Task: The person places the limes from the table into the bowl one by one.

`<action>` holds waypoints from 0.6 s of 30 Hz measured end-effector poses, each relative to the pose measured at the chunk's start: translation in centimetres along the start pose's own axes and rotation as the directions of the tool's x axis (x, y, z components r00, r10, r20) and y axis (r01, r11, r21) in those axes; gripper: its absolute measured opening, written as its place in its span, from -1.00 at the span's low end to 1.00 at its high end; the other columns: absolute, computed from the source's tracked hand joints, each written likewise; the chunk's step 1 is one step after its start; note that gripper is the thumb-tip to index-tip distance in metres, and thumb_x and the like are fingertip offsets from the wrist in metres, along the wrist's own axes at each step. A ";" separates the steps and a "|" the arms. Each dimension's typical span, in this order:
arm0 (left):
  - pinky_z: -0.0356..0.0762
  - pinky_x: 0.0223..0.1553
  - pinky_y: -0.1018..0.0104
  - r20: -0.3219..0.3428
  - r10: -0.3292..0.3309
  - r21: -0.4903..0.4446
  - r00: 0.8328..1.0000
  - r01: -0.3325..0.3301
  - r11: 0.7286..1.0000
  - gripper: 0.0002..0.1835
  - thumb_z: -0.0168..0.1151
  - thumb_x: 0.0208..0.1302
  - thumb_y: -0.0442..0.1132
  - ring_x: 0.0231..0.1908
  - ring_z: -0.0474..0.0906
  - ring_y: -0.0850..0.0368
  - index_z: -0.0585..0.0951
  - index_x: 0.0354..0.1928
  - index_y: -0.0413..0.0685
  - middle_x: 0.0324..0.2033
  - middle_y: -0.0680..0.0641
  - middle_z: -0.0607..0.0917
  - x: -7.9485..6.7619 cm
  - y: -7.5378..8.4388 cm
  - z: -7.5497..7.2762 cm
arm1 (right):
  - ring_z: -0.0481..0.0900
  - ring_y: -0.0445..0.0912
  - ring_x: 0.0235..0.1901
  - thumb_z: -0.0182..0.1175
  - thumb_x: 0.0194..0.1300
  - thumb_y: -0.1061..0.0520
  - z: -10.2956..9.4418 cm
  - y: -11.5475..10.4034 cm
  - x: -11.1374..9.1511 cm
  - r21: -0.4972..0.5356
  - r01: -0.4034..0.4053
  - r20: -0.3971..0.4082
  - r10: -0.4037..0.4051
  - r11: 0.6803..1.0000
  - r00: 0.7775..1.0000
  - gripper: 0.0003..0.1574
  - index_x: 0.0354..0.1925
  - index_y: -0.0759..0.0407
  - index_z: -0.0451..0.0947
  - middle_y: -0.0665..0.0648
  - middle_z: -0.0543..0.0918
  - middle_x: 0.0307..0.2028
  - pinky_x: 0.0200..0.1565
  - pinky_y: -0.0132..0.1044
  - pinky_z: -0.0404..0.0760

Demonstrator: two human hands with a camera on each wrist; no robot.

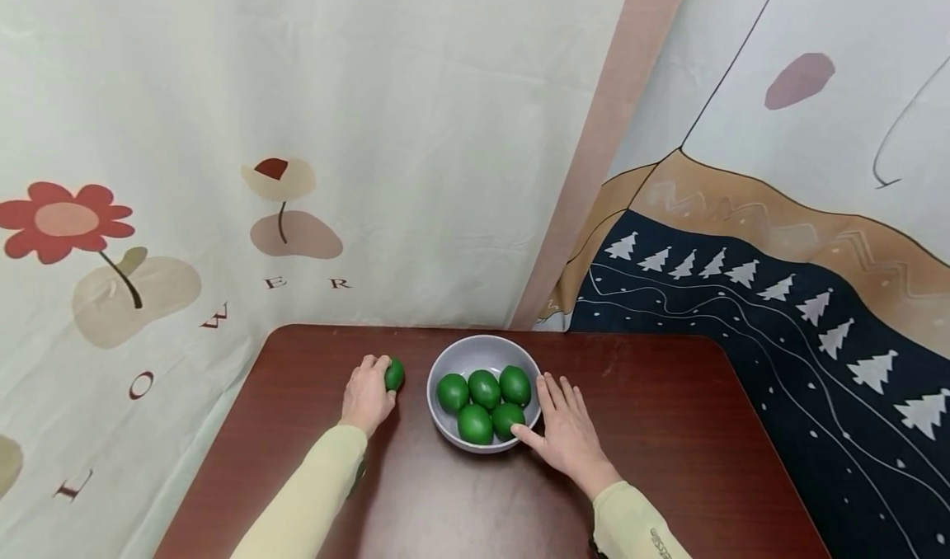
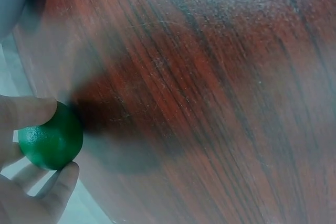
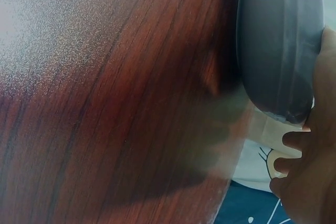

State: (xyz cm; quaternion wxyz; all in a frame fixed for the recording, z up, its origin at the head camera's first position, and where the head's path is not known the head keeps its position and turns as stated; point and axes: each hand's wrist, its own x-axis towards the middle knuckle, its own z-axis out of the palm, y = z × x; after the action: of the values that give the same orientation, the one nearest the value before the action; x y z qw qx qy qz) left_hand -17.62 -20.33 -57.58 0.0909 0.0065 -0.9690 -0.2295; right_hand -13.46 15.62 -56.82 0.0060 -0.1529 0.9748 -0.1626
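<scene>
My left hand (image 1: 367,396) pinches a green lime (image 1: 395,374) between thumb and fingers, left of the bowl. The left wrist view shows the same lime (image 2: 52,137) from the side, by the table's far edge. A grey-lavender bowl (image 1: 484,345) holds several more limes (image 1: 485,389). My right hand (image 1: 567,429) rests against the bowl's right rim with fingers spread and the thumb over the near edge. From the right wrist, the bowl's outer wall (image 3: 281,45) is seen beside the fingers; the limes inside are hidden there.
The glossy reddish-brown wooden table (image 1: 668,427) has rounded far corners. Behind it hangs a pale curtain (image 1: 416,130) with flower prints and letters. To the right is a dark blue printed cloth (image 1: 712,312) with white trees.
</scene>
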 end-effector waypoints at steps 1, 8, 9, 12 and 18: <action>0.61 -0.10 -0.25 -0.003 0.010 0.003 1.000 -0.010 1.000 -0.44 0.50 0.02 -0.44 -0.11 0.56 -0.34 0.59 0.13 -0.21 0.01 -0.30 0.57 -0.1 0.0 0.0 | 0.07 0.31 0.56 0.14 0.32 -0.53 0.0 0.0 0.0 0.001 0.001 -0.001 -0.001 1.000 1.000 0.27 0.61 0.26 0.08 0.32 0.20 0.56 0.55 0.21 0.02; 0.63 -0.14 -0.23 0.022 0.037 0.018 0.999 -0.038 0.999 -0.45 0.52 0.02 -0.42 -0.16 0.56 -0.32 0.59 0.12 -0.20 -0.03 -0.29 0.57 -0.4 0.3 -0.1 | 0.09 0.32 0.55 0.14 0.32 -0.53 0.1 0.2 -0.1 -0.001 0.003 -0.010 -0.003 1.000 1.000 0.26 0.60 0.26 0.10 0.33 0.22 0.55 0.54 0.22 0.03; 0.63 -0.14 -0.23 0.024 0.040 0.017 0.999 -0.040 0.999 -0.45 0.52 0.02 -0.42 -0.17 0.56 -0.32 0.58 0.12 -0.20 -0.03 -0.29 0.57 -0.4 0.3 -0.1 | 0.09 0.32 0.55 0.14 0.32 -0.53 0.1 0.2 -0.1 0.000 0.003 -0.011 -0.003 1.000 1.000 0.27 0.60 0.26 0.10 0.33 0.22 0.55 0.54 0.22 0.04; 0.63 -0.14 -0.23 0.035 0.030 0.009 0.999 -0.031 0.999 -0.45 0.52 0.03 -0.41 -0.17 0.57 -0.32 0.59 0.13 -0.20 -0.02 -0.29 0.56 -0.6 0.3 -0.3 | 0.09 0.31 0.55 0.14 0.32 -0.53 0.1 0.2 0.0 -0.007 0.003 -0.008 -0.003 1.000 1.000 0.26 0.60 0.26 0.10 0.32 0.22 0.55 0.54 0.22 0.03; 0.62 -0.13 -0.22 0.025 0.004 -0.017 1.000 -0.004 1.000 -0.43 0.50 0.04 -0.39 -0.14 0.56 -0.31 0.58 0.16 -0.20 -0.01 -0.28 0.56 -0.8 0.1 -0.3 | 0.07 0.32 0.56 0.17 0.31 -0.52 0.2 0.0 0.0 0.018 0.005 -0.021 -0.004 1.000 1.000 0.26 0.59 0.27 0.12 0.33 0.23 0.55 0.54 0.23 0.03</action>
State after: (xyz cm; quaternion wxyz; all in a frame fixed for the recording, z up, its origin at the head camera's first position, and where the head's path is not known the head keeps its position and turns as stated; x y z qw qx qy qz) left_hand -16.80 -20.31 -57.38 0.0795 0.0010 -0.9681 -0.2378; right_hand -13.44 15.59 -56.98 -0.0032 -0.1532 0.9729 -0.1730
